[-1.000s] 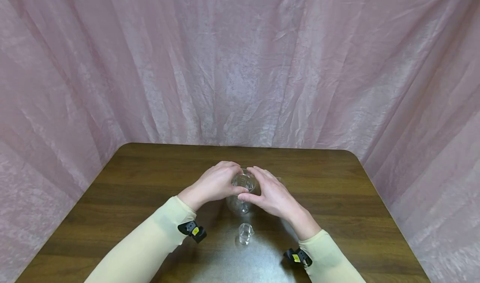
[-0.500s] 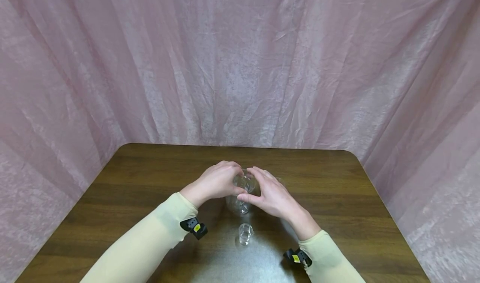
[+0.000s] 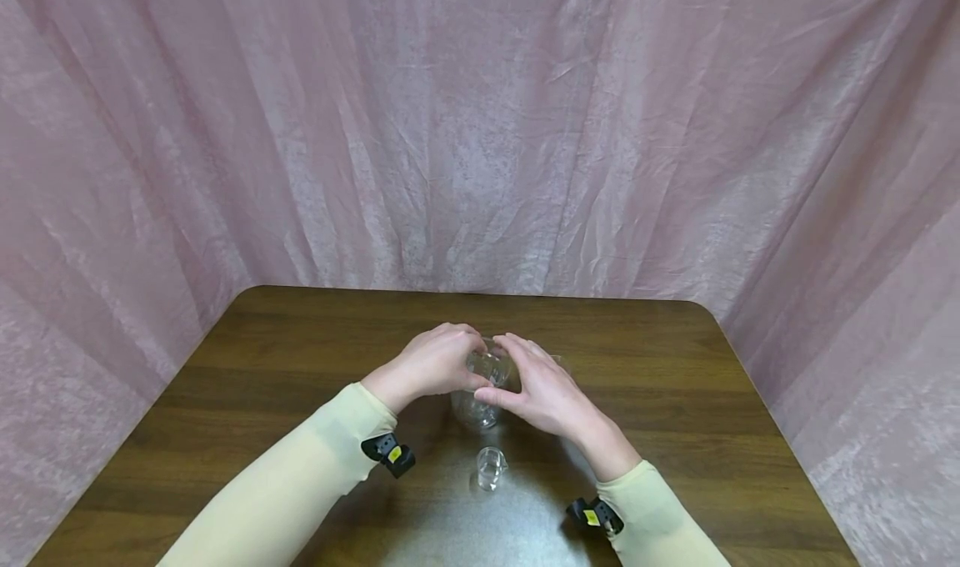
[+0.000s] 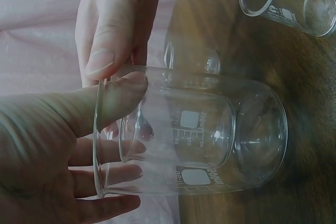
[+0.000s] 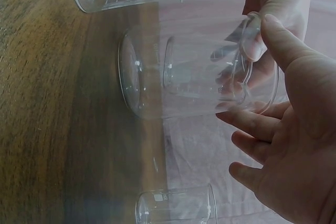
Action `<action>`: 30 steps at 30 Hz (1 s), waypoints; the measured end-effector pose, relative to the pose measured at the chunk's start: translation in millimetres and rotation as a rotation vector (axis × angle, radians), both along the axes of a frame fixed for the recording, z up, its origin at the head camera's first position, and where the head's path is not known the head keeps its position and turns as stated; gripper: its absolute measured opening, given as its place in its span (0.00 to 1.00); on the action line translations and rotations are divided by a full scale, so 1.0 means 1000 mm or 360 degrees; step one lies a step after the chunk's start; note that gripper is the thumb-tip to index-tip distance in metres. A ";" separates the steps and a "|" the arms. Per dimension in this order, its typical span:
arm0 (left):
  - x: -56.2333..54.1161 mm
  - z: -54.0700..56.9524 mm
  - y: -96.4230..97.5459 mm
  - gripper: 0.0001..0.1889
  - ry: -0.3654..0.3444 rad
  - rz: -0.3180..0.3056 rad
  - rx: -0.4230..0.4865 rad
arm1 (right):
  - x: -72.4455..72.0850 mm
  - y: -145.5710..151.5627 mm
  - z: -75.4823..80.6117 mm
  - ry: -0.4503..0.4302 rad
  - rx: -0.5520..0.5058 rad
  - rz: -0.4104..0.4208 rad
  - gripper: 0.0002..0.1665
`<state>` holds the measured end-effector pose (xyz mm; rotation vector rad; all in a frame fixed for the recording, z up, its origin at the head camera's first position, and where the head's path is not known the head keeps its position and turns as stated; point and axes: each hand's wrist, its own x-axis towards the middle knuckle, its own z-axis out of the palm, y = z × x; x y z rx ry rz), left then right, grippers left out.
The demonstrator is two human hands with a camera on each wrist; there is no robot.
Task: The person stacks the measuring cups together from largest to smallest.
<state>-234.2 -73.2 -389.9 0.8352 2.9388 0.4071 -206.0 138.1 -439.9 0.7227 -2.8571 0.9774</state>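
A large clear 250 ml beaker (image 4: 262, 129) stands on the table, with a smaller 100 ml beaker (image 4: 202, 148) inside it. The smaller one's base hangs above the larger one's floor. My left hand (image 3: 437, 363) reaches over the big rim and grips the inner beaker near its top, thumb on one side, fingers on the other. My right hand (image 3: 543, 388) holds the large beaker at its rim, with its thumb on the near side and fingers spread along the outside. Reflections blur where the glass walls meet the fingertips.
Closer to me on the brown table (image 3: 315, 459) stands a small beaker (image 3: 491, 469) with a spout. Another small beaker (image 5: 176, 205) stands beyond my right hand, mostly hidden in the head view. A pink curtain (image 3: 480, 133) hangs behind the table.
My left wrist and forearm have shifted slightly, the wrist lifting a little. The inner beaker has tilted or shifted slightly inside the large one. My right hand stays practically still.
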 end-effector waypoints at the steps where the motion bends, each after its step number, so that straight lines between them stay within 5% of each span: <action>1: 0.000 0.000 0.000 0.25 -0.0002 0.0001 -0.0002 | 0.000 0.000 0.000 0.0000 -0.0001 0.0000 0.53; 30: -0.007 -0.005 0.002 0.27 -0.0071 -0.0010 -0.0065 | 0.000 0.000 -0.001 0.0001 -0.0012 0.0008 0.51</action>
